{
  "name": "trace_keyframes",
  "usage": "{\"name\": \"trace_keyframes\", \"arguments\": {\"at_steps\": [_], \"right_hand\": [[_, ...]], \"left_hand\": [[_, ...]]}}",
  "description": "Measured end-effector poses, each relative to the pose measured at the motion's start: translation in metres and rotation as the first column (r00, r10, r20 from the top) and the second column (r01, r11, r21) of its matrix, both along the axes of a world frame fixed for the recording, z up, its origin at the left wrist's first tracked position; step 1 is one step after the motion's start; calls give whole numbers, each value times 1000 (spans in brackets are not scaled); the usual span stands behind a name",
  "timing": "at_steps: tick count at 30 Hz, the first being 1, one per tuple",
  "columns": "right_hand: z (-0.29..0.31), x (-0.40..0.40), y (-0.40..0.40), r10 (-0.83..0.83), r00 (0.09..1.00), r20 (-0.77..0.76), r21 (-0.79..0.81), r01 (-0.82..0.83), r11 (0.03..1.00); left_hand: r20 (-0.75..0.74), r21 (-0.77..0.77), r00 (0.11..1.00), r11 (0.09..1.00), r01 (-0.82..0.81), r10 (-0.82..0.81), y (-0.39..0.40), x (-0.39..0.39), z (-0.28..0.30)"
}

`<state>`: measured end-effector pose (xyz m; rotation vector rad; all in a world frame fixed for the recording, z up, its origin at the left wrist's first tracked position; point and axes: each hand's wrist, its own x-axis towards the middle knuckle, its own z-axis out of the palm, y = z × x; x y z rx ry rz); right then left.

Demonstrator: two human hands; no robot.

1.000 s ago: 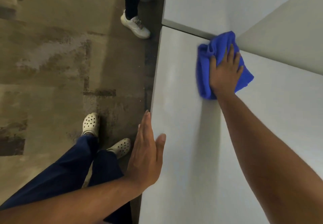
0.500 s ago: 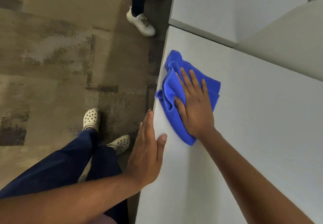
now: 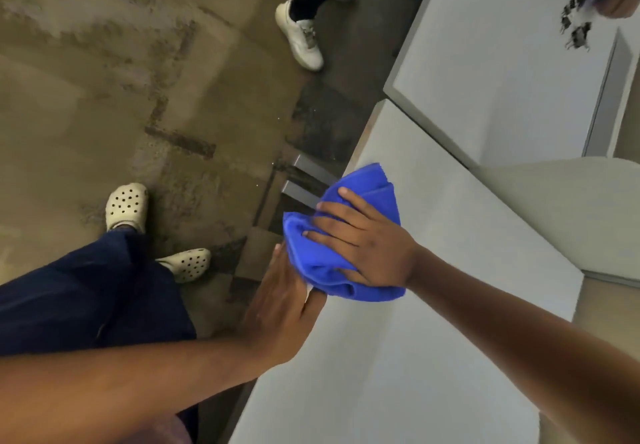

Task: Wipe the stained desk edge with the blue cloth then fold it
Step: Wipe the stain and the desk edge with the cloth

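The blue cloth (image 3: 332, 263) lies bunched on the left edge of the white desk (image 3: 433, 322) and hangs slightly over it. My right hand (image 3: 367, 242) presses flat on the cloth, fingers spread toward the edge. My left hand (image 3: 280, 305) rests flat against the desk edge just below the cloth, its fingertips touching or tucked under the cloth. No stain is visible on the edge.
A second white desk (image 3: 502, 73) adjoins at the back, with dark binder clips (image 3: 575, 28) and another person's hand at the top right. A person's leg and white shoe (image 3: 301, 35) stand on the carpet behind. A grey rounded panel (image 3: 571, 215) rises on the right.
My right hand has dragged the cloth from the desk's far inner corner across to the left edge and down toward my left hand. The camera view tilted.
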<state>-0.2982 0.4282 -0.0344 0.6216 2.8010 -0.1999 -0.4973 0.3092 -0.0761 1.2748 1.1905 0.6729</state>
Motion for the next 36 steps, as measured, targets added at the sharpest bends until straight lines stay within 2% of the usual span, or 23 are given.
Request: {"name": "trace_keyframes", "arguments": {"at_steps": [4, 7, 14, 19, 22, 25, 29, 32, 34, 36], "right_hand": [[-2, 1, 22, 124, 992, 9, -41, -124, 991], [-6, 9, 36, 103, 995, -12, -82, -104, 991], [-6, 30, 121, -239, 969, -68, 8, 241, 971], [-8, 26, 160, -416, 904, -101, 29, 421, 907], [-12, 15, 156, -542, 828, -147, 37, 552, 833], [-13, -5, 137, -679, 689, -254, 54, 711, 702], [-7, -20, 94, -694, 675, -250, 69, 727, 683], [-6, -35, 38, -754, 632, -182, -8, 765, 644], [-6, -41, 15, -817, 551, -169, -41, 825, 564], [-6, -46, 14, -896, 405, -179, -49, 906, 420]], "left_hand": [[65, -11, 998, 1000, 20, -19, 3, 0, -2], [74, -49, 997, 998, 28, -25, 8, 2, -3], [-42, -235, 996, 970, 69, -81, 1, 4, 6], [-61, -273, 995, 960, 56, -76, 18, 12, 6], [-55, -270, 998, 963, 16, -32, 30, 21, 7], [-44, -223, 999, 975, -13, 4, 33, 20, 3], [-56, -198, 998, 980, -35, 24, 34, 18, 5], [-36, -189, 998, 980, -56, 50, 38, 17, 5], [-8, -191, 999, 981, -48, 47, 40, 15, 4], [-41, -155, 998, 986, -60, 54, 40, 15, 4]]}}
